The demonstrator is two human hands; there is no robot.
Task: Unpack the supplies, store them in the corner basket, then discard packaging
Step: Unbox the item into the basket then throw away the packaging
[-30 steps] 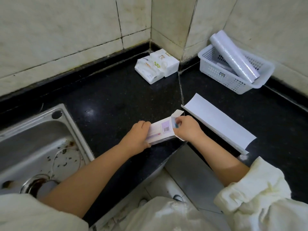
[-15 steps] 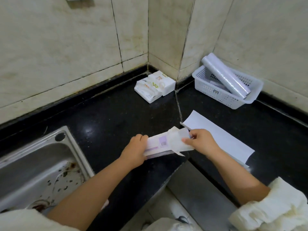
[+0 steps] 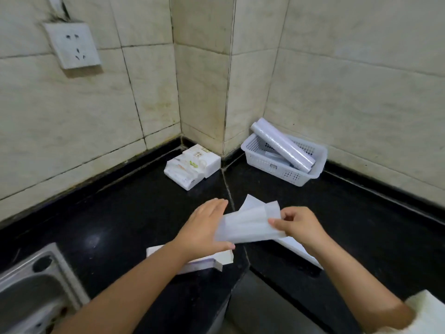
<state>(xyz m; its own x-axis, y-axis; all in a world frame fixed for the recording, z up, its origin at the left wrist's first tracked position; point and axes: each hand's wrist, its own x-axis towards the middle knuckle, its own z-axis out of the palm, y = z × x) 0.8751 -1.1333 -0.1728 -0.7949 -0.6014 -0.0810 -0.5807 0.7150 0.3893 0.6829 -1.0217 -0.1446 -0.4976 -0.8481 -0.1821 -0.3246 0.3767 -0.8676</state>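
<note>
My left hand [image 3: 204, 229] and my right hand [image 3: 299, 225] hold a flat translucent white packet [image 3: 248, 226] between them, lifted above the black counter [image 3: 120, 213]. The right hand pinches its right end; the left hand grips its left end. A small opened white carton [image 3: 222, 258] lies on the counter under my left wrist. A long white box [image 3: 297, 248] lies flat beneath my right hand. The white perforated basket [image 3: 265, 162] stands in the right corner with a clear film roll [image 3: 281, 144] leaning in it.
Two white tissue packs [image 3: 192, 166] lie by the wall corner, left of the basket. A steel sink [image 3: 31, 290] fills the lower left. A wall socket [image 3: 72, 45] is at the upper left. The counter's inner edge drops off near my arms.
The packet has come out of the small carton, which now lies on the counter. Both hands have risen with the packet. The view has tilted upward.
</note>
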